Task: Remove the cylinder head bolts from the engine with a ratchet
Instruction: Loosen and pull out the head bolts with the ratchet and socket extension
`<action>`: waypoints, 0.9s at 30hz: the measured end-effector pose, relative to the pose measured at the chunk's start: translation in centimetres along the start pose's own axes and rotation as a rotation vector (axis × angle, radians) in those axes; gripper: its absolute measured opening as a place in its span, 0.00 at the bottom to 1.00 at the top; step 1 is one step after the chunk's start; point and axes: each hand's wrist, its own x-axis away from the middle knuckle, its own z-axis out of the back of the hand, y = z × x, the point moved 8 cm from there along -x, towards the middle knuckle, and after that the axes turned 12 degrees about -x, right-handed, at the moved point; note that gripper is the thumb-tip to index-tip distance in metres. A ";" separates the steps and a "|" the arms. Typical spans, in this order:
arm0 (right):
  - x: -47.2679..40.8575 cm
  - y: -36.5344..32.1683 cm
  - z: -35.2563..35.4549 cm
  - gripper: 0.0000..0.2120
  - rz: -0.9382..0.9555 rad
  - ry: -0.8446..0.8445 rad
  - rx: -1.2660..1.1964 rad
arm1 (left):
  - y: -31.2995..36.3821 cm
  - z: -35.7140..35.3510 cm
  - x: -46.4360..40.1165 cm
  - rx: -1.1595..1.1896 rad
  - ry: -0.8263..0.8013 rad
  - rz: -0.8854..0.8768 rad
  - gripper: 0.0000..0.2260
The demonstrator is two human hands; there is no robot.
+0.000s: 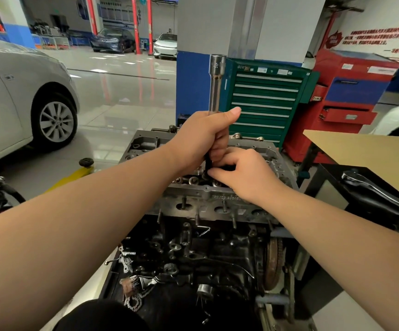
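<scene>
left hand [202, 137] fisted round the ratchet [215, 91], upright over the head [208, 197]. right hand [243, 175] pinches its dark lower end at a bolt well. steel, rigid, likely oily; grip low.

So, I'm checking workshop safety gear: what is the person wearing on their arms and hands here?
Nothing shows on them. The left hand and right hand are bare, with no gloves, rings or tape. Both forearms are uncovered as far as the picture's edges: no sleeves, watch or wristbands in view.
</scene>
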 end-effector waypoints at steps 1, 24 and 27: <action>0.0 0.0 -0.1 0.03 -0.004 -0.003 0.009 | -0.1 0.0 -0.1 0.003 -0.007 0.006 0.26; 0.4 0.6 0.8 0.08 -0.098 0.041 -0.076 | -0.7 -1.5 -0.7 0.046 -0.316 -0.024 0.23; 0.5 -0.2 2.0 0.15 -0.109 -0.019 -0.264 | -0.7 -1.5 -0.7 0.026 -0.286 -0.042 0.22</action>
